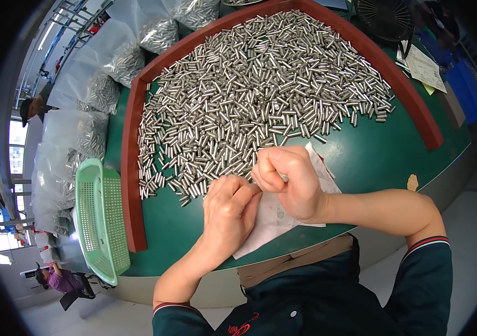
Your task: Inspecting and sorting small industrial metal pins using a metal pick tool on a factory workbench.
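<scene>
A broad heap of small silvery metal pins (249, 84) covers the green table ahead of me. At its near edge my left hand (229, 208) is closed, back of the hand up, its fingers curled and their tips hidden. My right hand (292, 180) is held in a fist just right of it, the two nearly touching. A small pale bit shows in the right fist, too little to name. Beneath both hands a whitish, smudged cloth (272, 221) lies at the front of the table.
Dark red rails (133, 185) border the heap. On the left stand a green plastic basket (101, 218) and several clear bags (90, 134) of metal parts. A black fan (384, 19) and paper sheets (424, 68) sit far right. A person (62, 280) sits at the lower left.
</scene>
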`<state>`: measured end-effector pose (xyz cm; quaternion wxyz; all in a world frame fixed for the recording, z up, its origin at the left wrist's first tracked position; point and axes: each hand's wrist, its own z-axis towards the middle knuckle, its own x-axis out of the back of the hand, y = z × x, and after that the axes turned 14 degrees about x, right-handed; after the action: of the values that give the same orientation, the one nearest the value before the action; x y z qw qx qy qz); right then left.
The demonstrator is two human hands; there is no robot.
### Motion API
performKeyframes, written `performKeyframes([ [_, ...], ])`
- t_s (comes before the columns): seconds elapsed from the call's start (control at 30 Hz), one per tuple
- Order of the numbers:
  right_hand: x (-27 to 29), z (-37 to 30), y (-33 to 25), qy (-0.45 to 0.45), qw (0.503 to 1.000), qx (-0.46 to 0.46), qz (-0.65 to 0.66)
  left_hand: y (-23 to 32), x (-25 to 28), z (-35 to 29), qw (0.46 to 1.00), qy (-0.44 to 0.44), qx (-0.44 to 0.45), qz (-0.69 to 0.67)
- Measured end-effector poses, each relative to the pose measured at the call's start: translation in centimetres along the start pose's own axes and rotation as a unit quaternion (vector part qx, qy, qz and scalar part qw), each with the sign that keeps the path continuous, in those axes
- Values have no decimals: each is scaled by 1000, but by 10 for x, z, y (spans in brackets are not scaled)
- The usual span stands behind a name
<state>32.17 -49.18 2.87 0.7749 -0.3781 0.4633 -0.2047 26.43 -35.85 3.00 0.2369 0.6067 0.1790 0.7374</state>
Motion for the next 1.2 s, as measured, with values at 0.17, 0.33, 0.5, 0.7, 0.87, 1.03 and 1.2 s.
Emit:
performKeyframes([
  [0.17, -4, -2, 2, 1, 999, 36, -29, 2, 1, -3, 999, -6, -17, 48],
  [0.33, 0, 0, -3, 19, 1000, 1, -3, 6, 5, -2, 998, -13, -9, 56],
  [0.5, 2, -3, -2, 12, 1000, -2, 21, -17, 24, 7, 859, -65, 220, -457],
  [0.7, 2, -3, -1, 4, 999, 12, 30, -47, 41, 17, 632, -88, 343, -689],
  [0.87, 0, -2, -3, 3, 1000, 9, 30, -49, 34, 23, 836, -21, 293, -464],
  [1.03, -1, -2, -4, 0, 1000, 0, 23, -37, 16, 34, 986, 120, 102, -50],
  [1.2, 1, 0, -3, -7, 1000, 7, 17, -42, 9, 39, 993, 111, -6, 39],
])
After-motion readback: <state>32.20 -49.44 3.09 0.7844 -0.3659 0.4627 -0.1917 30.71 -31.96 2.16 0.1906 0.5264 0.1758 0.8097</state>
